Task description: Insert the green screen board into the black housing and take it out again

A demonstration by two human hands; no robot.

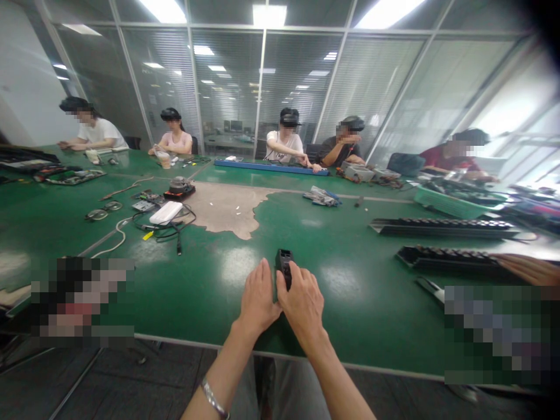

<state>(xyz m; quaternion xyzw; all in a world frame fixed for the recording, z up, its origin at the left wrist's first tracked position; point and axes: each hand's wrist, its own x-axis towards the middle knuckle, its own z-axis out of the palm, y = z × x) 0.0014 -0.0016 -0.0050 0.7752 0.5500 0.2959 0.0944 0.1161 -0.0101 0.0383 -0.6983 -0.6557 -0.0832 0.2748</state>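
A small black boxy part [284, 255] with openings in its far end rests on the green table directly in front of me. My right hand [303, 296] is closed around its right side, thumb toward me, covering much of it. Along the left side of the part, my left hand [259, 296] lies with its fingers stretched out and its thumb pointing at the right hand. I cannot tell whether the left fingers touch the part. The underside and near end of the part are hidden by the hands.
To the left lie a white power bank [165, 213], black cables [178, 236] and glasses [103, 211]. Long black rails [441, 227], a green basket [459, 201] and a co-worker's hand [531, 268] are on the right. Gloves [322, 196] lie farther back; several people sit across.
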